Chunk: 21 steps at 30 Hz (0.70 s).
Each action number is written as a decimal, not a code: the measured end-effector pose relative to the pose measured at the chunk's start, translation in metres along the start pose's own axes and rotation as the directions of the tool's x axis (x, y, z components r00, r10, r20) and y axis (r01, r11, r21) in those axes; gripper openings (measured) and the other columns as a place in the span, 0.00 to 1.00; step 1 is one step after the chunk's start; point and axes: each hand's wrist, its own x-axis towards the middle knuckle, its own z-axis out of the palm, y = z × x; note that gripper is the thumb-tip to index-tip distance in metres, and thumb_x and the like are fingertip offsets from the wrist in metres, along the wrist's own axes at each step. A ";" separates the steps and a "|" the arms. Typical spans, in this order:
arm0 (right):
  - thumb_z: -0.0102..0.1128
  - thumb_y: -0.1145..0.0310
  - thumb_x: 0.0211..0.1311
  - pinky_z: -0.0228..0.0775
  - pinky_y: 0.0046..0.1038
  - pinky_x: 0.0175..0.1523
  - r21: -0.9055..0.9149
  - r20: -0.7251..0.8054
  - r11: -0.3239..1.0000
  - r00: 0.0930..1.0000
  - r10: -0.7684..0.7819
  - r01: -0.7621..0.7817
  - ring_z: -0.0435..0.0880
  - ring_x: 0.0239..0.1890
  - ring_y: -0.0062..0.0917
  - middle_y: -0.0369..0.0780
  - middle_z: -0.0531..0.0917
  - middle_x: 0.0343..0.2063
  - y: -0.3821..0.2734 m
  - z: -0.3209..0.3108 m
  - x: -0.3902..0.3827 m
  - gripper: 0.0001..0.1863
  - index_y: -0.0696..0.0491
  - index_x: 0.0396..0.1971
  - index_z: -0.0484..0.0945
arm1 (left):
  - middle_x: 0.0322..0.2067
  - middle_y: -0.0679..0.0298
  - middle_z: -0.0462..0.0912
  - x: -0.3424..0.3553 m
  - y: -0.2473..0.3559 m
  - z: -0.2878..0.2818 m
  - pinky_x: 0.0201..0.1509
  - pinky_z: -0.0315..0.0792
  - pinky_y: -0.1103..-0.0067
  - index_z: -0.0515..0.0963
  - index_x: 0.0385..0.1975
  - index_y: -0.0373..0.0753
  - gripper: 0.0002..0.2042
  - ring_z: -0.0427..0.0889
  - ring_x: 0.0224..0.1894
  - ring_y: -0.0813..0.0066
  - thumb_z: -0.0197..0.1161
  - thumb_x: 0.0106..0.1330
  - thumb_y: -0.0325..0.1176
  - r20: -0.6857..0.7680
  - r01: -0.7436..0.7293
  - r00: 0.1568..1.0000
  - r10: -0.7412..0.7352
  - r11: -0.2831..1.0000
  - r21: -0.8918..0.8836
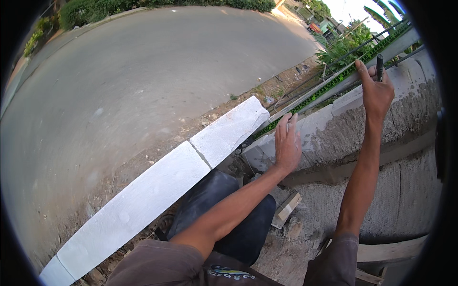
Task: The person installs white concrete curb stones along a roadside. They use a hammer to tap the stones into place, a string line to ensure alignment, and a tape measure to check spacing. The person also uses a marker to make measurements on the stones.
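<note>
My right hand (378,95) is closed around a dark, pen-like stick (379,66) that points up, its thumb against a long grey bar with a bright green, toothed-looking strip (334,86). Farther down the same bar, my left hand (288,148) is open, fingers stretched out and close together at its edge. Whether those fingertips press on the bar I cannot tell. Just left of that hand, a white block with a broken, rough end (234,128) lies in a row with a longer white block (138,198). A thin gap separates the two blocks.
A rough mortar-covered wall (334,136) runs below the bar on the right. Grey road (157,66) stretches beyond the white row, with rubble along its edge. A small broken block piece (287,206) lies near my legs. Green plants (341,57) grow at the far right.
</note>
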 end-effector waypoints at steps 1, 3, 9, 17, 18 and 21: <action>0.75 0.55 0.56 0.58 0.21 0.24 -0.004 0.012 1.000 1.000 0.003 -0.003 0.66 0.18 0.11 0.28 0.72 0.13 -0.001 0.000 0.000 0.21 0.53 0.18 0.75 | 0.58 0.51 0.67 0.006 -0.005 0.004 0.67 0.58 0.63 0.65 0.64 0.36 0.26 0.65 0.62 0.51 0.58 0.64 0.21 -0.044 -0.008 0.999 0.009 1.000 0.014; 0.75 0.54 0.56 0.58 0.20 0.24 -0.018 0.004 1.000 1.000 -0.021 0.021 0.66 0.19 0.11 0.28 0.72 0.14 0.003 0.000 0.002 0.21 0.53 0.18 0.75 | 0.54 0.53 0.68 0.011 -0.013 0.007 0.65 0.60 0.63 0.67 0.63 0.38 0.25 0.67 0.60 0.53 0.60 0.64 0.21 -0.088 -0.024 0.996 0.025 1.000 0.004; 0.75 0.52 0.56 0.57 0.19 0.26 -0.083 -0.015 0.994 0.998 -0.067 0.065 0.65 0.20 0.11 0.26 0.71 0.15 0.018 0.001 0.005 0.21 0.52 0.19 0.77 | 0.45 0.58 0.73 0.025 -0.026 0.014 0.57 0.64 0.66 0.76 0.54 0.41 0.20 0.73 0.51 0.57 0.63 0.61 0.21 -0.159 -0.048 0.987 0.038 0.997 -0.063; 0.75 0.57 0.57 0.55 0.17 0.29 -0.020 -0.010 0.997 0.997 -0.073 0.073 0.65 0.22 0.11 0.26 0.72 0.18 0.025 0.007 0.007 0.17 0.52 0.21 0.79 | 0.43 0.60 0.76 0.038 -0.027 0.018 0.54 0.66 0.67 0.83 0.52 0.48 0.26 0.74 0.48 0.59 0.63 0.54 0.15 -0.254 -0.130 0.962 0.100 0.986 -0.106; 0.75 0.57 0.57 0.55 0.17 0.29 -0.021 0.003 0.998 0.998 -0.061 0.061 0.65 0.22 0.11 0.26 0.72 0.18 0.023 0.008 0.006 0.17 0.52 0.21 0.79 | 0.43 0.60 0.76 0.039 -0.030 0.017 0.54 0.66 0.67 0.82 0.53 0.49 0.27 0.74 0.48 0.59 0.63 0.53 0.15 -0.254 -0.140 0.961 0.112 0.985 -0.097; 0.75 0.56 0.56 0.56 0.17 0.29 -0.059 0.038 0.998 0.999 -0.030 0.032 0.65 0.23 0.11 0.26 0.72 0.18 0.016 0.007 0.006 0.17 0.52 0.22 0.79 | 0.44 0.61 0.77 0.040 -0.032 0.015 0.55 0.66 0.67 0.82 0.54 0.50 0.28 0.74 0.48 0.59 0.63 0.52 0.14 -0.260 -0.139 0.959 0.110 0.985 -0.098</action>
